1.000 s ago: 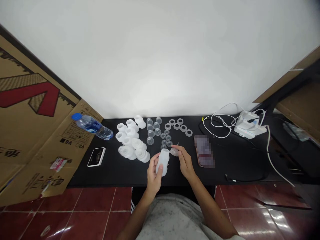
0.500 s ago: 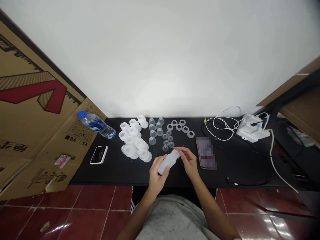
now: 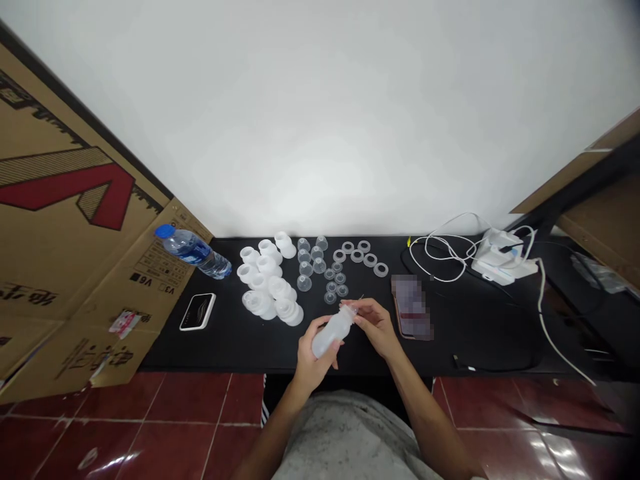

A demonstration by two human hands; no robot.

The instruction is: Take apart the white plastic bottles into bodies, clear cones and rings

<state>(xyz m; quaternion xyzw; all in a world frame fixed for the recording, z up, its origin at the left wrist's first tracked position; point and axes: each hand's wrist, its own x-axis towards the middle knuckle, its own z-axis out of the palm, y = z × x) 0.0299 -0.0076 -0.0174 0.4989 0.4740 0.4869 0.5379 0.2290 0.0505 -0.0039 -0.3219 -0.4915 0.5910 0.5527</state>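
The left hand [image 3: 313, 353] wraps its curled fingers [image 3: 314, 325] around a frosted white plastic bottle [image 3: 330, 335]; the right hand [image 3: 376, 327] pinches its neck, just in front of small clear plastic cups [image 3: 330, 288].

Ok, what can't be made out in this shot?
Head view only:
The phone is pixelated, so its screen is unreadable.
The left hand hides the underside of the frosted plastic bottle.
The right hand crowds the bottle's neck, so any cap is unclear.
The clear item at far right is too small and dim.

A frosted plastic bottle [image 3: 331, 335] is held tilted, neck up-right.
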